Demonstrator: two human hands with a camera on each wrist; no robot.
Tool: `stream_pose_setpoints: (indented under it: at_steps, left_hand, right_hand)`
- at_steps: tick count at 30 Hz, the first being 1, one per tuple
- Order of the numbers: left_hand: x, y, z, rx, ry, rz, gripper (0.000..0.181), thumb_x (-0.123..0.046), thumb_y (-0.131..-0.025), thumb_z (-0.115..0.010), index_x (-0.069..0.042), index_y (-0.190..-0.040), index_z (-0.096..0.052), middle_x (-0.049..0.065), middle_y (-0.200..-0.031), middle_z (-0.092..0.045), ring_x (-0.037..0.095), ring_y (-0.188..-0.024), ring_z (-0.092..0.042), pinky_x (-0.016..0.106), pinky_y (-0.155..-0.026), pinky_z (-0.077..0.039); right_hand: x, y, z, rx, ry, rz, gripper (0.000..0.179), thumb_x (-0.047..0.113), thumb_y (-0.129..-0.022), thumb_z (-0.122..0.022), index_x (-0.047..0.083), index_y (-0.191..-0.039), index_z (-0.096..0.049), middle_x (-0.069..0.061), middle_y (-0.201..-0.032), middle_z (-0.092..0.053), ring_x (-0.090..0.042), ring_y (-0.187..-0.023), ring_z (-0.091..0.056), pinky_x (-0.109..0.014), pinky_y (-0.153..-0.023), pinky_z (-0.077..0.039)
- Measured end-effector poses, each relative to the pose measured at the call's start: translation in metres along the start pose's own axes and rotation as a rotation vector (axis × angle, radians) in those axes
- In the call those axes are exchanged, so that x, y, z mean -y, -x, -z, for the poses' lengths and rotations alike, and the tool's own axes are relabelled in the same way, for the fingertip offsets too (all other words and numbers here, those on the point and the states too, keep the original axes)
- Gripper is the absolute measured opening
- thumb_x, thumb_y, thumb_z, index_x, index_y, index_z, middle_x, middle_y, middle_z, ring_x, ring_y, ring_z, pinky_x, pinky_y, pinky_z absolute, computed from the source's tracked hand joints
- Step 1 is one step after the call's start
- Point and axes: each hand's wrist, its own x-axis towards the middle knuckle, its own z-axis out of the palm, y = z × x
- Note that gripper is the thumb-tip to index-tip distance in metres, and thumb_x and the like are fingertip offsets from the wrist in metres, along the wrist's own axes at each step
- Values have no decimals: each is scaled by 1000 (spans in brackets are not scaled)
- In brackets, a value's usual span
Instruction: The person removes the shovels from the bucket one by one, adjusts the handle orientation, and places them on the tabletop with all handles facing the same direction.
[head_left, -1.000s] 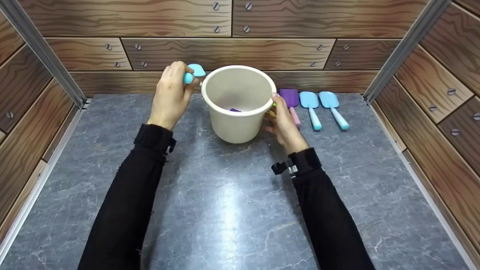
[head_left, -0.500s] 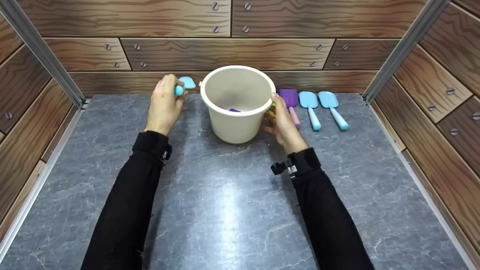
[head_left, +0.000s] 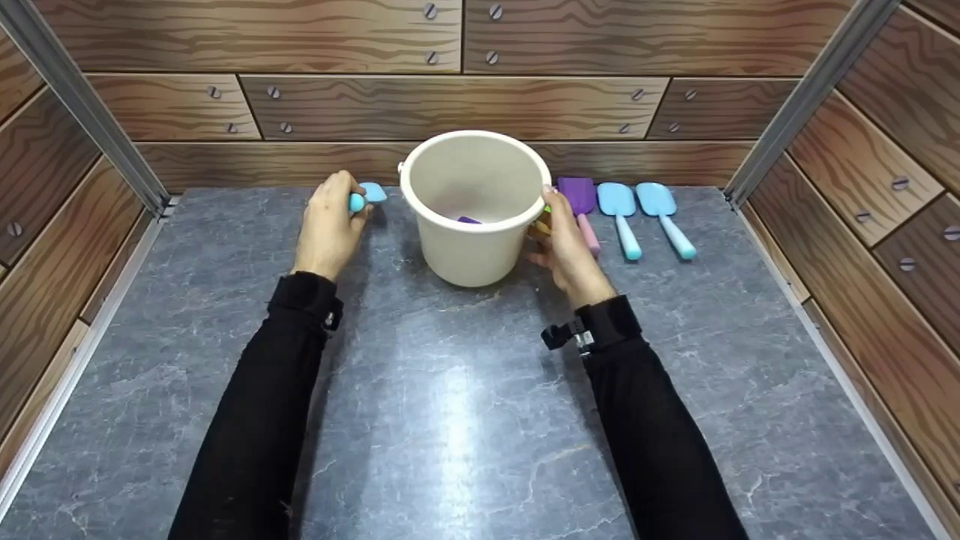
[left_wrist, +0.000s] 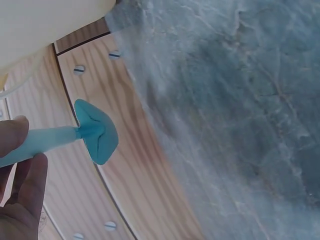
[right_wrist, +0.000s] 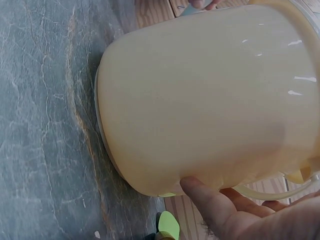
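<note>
In the head view, my left hand (head_left: pixel 328 225) grips the turquoise handle of a small toy shovel (head_left: pixel 373 193) left of a cream bucket (head_left: pixel 469 255). The left wrist view shows thumb and fingers around that handle, with the shovel's blade (left_wrist: pixel 100 132) pointing away from the hand. My right hand (head_left: pixel 568 247) holds the bucket's right side, its upper finger or thumb at the rim and other fingers against the wall. The bucket stands upright on the grey marbled table. A bit of purple (head_left: pixel 469 220) shows inside it; the rest of its contents is hidden.
Right of the bucket lie a purple shovel (head_left: pixel 577 196) with a pink handle and two blue shovels (head_left: pixel 617 201) with turquoise handles. A green shovel blade (right_wrist: pixel 169 225) shows beside the bucket in the right wrist view. Wood-patterned walls (head_left: pixel 360 109) enclose the table.
My left hand has come down and a little left with the turquoise shovel, from beside the bucket's rim to near the table at the back. The right hand and bucket have stayed put.
</note>
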Motion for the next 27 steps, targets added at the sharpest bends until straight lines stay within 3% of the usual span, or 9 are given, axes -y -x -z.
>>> stream_pose_setpoints:
  at_steps: [14,27]
  left_hand:
    - [9,6,-8,97,-15,50,20,-2,-110,-78,3,-123,-64,27,-130,-74,49,-133,-73,62,-120,-59]
    - [7,8,-7,135,-36,93,23,-3,-105,-85,3,-123,-72,29,-134,-82,48,-133,-79,62,-115,-65]
  right_hand:
    - [1,0,0,-2,13,-4,79,59,-119,-39,25,-187,-18,-20,-194,-30,-50,-179,-31,-77,-142,-30]
    - [1,1,0,6,3,-1,78,57,-119,-39,25,-187,-19,-22,-194,-28,-51,-179,-31,-78,-142,-29]
